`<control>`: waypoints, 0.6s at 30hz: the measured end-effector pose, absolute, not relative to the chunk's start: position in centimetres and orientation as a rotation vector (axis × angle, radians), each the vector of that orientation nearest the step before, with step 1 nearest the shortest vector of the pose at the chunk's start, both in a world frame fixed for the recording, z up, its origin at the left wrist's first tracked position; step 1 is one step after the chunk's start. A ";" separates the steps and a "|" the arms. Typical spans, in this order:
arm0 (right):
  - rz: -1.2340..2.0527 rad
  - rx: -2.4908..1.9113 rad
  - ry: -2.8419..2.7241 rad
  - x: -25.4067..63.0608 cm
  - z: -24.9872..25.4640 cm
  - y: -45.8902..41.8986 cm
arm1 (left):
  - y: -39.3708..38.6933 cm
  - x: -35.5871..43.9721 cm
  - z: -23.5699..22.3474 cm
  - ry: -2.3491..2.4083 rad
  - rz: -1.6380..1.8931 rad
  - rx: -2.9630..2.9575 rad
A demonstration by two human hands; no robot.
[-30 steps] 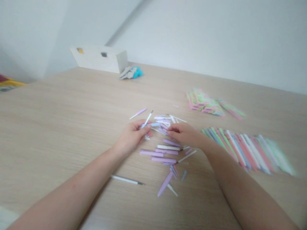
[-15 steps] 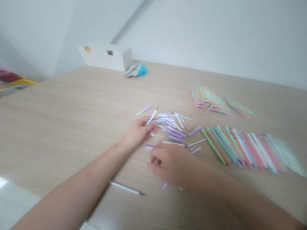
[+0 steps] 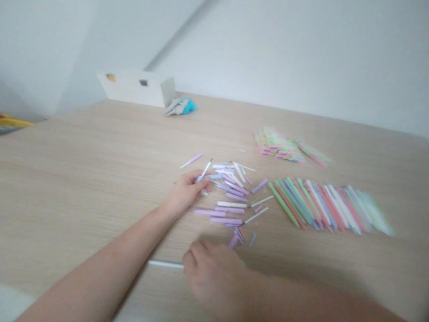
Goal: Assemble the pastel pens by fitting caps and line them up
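My left hand [image 3: 185, 192] rests on the wooden table [image 3: 83, 170] with its fingers closed round a thin white pen refill [image 3: 205, 170] and a blue piece. Just right of it lies a loose heap of purple and white pen parts [image 3: 231, 197]. My right hand [image 3: 214, 275] is near the front edge, knuckles up, fingers curled over the tip end of a white pen refill [image 3: 164, 264] that lies flat on the table. Whether the fingers grip that refill is hidden.
A row of assembled pens [image 3: 328, 205] in green, red, blue and white lies at the right. Behind it sits a stack of coloured packets [image 3: 281, 147]. A white box [image 3: 137, 87] and a grey-blue cloth [image 3: 181, 106] stand at the back by the wall.
My right hand has left the heap of pen parts and moved toward me and to the left, down onto the white refill near the front. My left hand has stayed put.
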State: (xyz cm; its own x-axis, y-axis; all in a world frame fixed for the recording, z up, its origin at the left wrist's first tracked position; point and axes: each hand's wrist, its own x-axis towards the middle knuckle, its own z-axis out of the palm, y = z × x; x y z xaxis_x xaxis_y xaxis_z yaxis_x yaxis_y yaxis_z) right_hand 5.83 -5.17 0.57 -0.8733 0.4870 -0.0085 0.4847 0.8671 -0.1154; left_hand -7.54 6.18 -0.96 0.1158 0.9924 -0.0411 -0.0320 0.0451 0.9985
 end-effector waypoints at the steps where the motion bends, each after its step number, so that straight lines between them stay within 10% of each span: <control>1: 0.158 -0.811 -3.021 6.2 0.7 -4.9 | 6.2 -7.6 -1.0 1.127 1.106 1.221; 18: 0.018 -1.507 -2.858 12.1 5.1 1.5 | 6.4 -7.5 -1.0 1.183 1.191 1.181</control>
